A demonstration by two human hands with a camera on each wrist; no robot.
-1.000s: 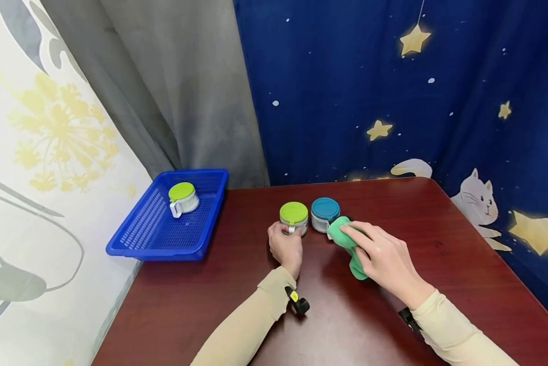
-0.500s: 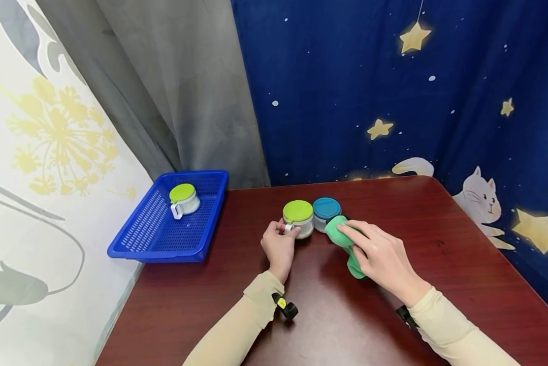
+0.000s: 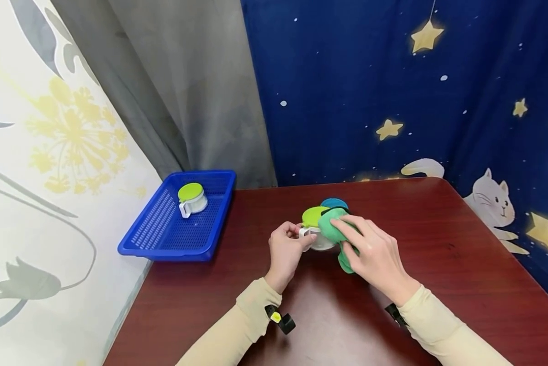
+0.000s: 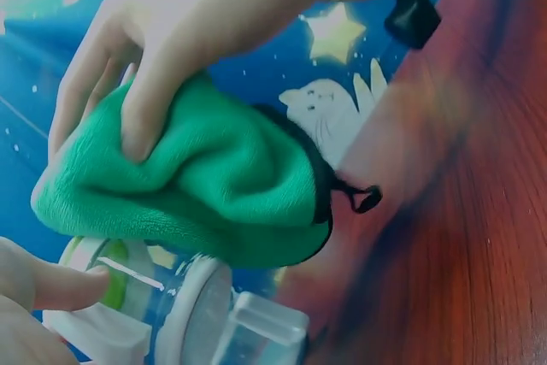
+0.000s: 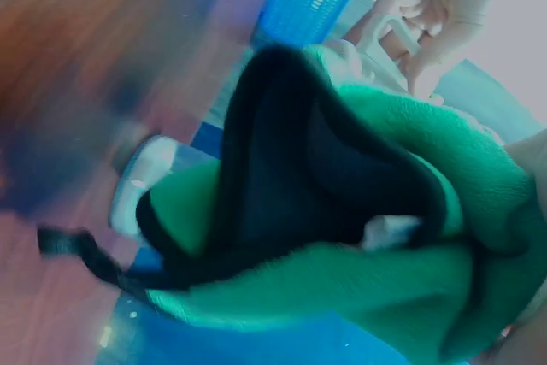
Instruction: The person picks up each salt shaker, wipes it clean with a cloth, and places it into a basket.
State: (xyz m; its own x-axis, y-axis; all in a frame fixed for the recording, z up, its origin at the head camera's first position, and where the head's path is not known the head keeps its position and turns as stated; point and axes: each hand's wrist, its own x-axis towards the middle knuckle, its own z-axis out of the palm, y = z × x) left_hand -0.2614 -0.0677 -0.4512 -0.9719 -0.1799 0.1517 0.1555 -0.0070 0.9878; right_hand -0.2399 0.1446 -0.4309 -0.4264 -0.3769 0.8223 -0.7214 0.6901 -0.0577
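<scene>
My left hand (image 3: 285, 254) grips the white handle of a clear seasoning jar (image 3: 321, 243) with a lime-green lid. In the left wrist view the jar (image 4: 175, 297) lies tilted on its side, my thumb on its handle. My right hand (image 3: 376, 254) pinches a green cleaning cloth (image 4: 222, 177) with black edging and a small black loop. The cloth is up against the jar's side and covers part of the lid. Behind them a second jar shows only its blue lid (image 3: 334, 203); the rest is hidden. In the right wrist view the cloth (image 5: 385, 288) bulges open, showing a dark inside.
On the left of the dark red table (image 3: 264, 213) stands a blue plastic basket (image 3: 168, 254). Inside it is another jar (image 3: 195, 202) with a lime-green lid and white handle. A grey curtain (image 3: 219, 101) and a blue starry curtain (image 3: 347, 101) hang behind the table.
My left hand has taken the green-lidded jar by its handle and brought it right and nearer, up to the cloth. The jar now overlaps the blue-lidded one. My right hand has shifted slightly left.
</scene>
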